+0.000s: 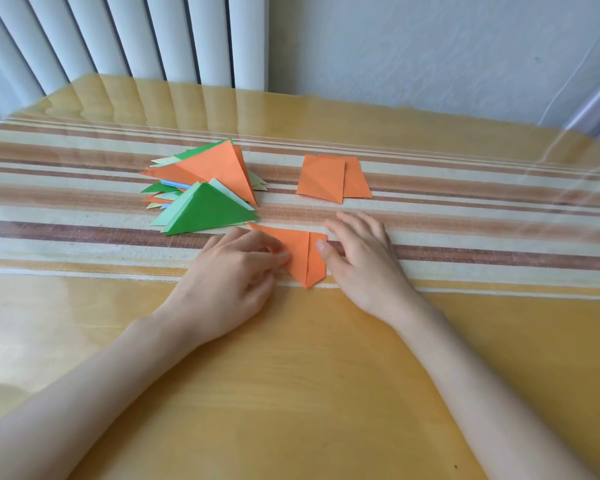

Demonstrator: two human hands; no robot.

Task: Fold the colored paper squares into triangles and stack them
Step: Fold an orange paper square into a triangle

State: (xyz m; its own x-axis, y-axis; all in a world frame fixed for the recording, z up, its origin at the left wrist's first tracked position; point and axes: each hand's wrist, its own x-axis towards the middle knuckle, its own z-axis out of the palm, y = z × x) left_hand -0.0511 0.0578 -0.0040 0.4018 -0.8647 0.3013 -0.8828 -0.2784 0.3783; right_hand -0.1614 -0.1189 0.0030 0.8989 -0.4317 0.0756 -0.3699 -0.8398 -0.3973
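**A:** Where is the piece in work to be found?

**B:** The orange sheet (pixel 300 256) is laid flat on the table (pixel 326 375), between the two hands and touched by both. One pointed corner is turned toward the person. A crease is seen running from the far edge down to that point, so the long axis lies roughly fore and aft.

**A:** And how are the hands set against it?

**B:** The left hand (pixel 229 271) is placed on the sheet's left side. Its fingers (pixel 274 258) are curled, and the left flap appears to be pinched under them. The right hand (pixel 357 252) is laid just beside the right edge with its fingers straight and spread on the table. Only the thumb is pressed onto the narrow strip to the right of the crease.

**A:** So which relation is the coming move turned on?

**B:** The crease is judged to be the hinge. The free flap lies leftward of it, under the left fingers, while the right strip is pinned. The left hand is therefore thought better placed to finish the fold.

**A:** And afterwards?

**B:** The pile of folded triangles (pixel 205 188) is set beyond the left hand, nearer to it than to the right. Two orange squares (pixel 329 178) are left waiting beyond the right hand, well apart from the pile.
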